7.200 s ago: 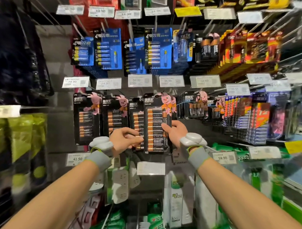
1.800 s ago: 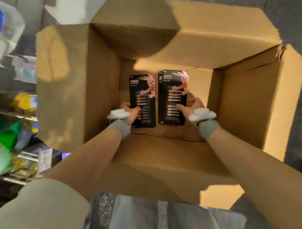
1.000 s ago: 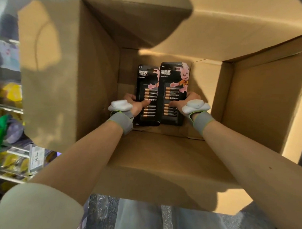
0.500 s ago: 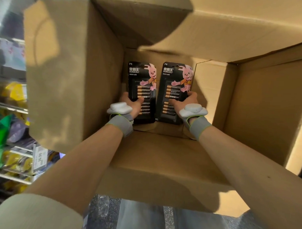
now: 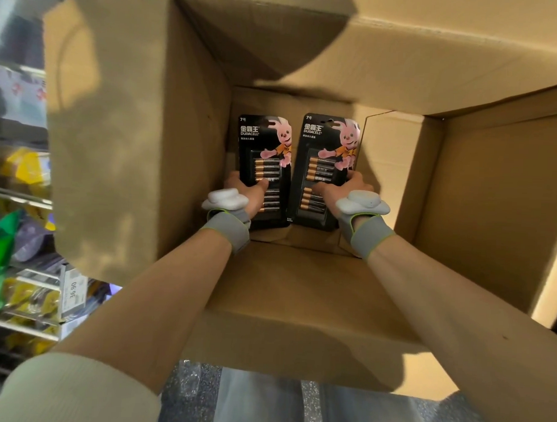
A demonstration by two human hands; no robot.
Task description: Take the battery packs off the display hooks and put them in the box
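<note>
A: Change?
B: Overlap gone; left pack (image 5: pixel 264 166) and right pack (image 5: pixel 327 168) are held just apart, deep inside the box (image 5: pixel 492 202).
A: Hands?
B: The left hand (image 5: pixel 249 194) pinches one, the right hand (image 5: pixel 344 188) the other; release remains.

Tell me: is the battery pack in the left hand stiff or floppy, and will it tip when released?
Probably stiff: the left battery pack looks flat though the left hand holds only its lower half. Likely bottom-heavy, since the cells sit low. Upright in the box, it may topple once released.

left pack (image 5: pixel 264 141) and right pack (image 5: pixel 328 143) have gone from the hooks down into the box (image 5: pixel 492 193).
</note>
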